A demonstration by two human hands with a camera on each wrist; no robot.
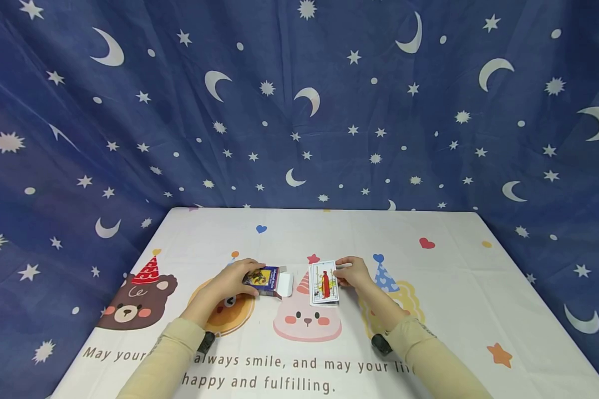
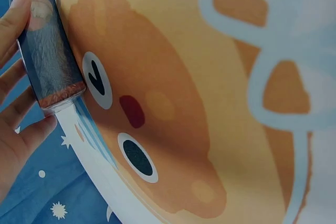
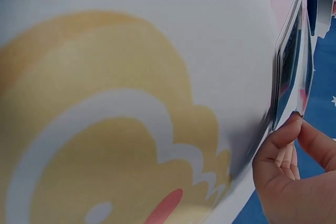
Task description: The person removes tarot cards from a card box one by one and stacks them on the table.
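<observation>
My left hand grips a small dark-blue card box with a picture on its front. The white end flap of the box stands open toward the right. In the left wrist view the thumb and fingers hold the box by its sides, over the cloth. My right hand pinches a playing card at its right edge; the card shows a red figure on white. In the right wrist view thumb and forefinger hold the raised card beside a thin stack of cards.
A white printed cloth with cartoon animals and lettering covers the table. Behind and around it hangs a dark-blue curtain with moons and stars. Dark wrist devices sit at both sleeves.
</observation>
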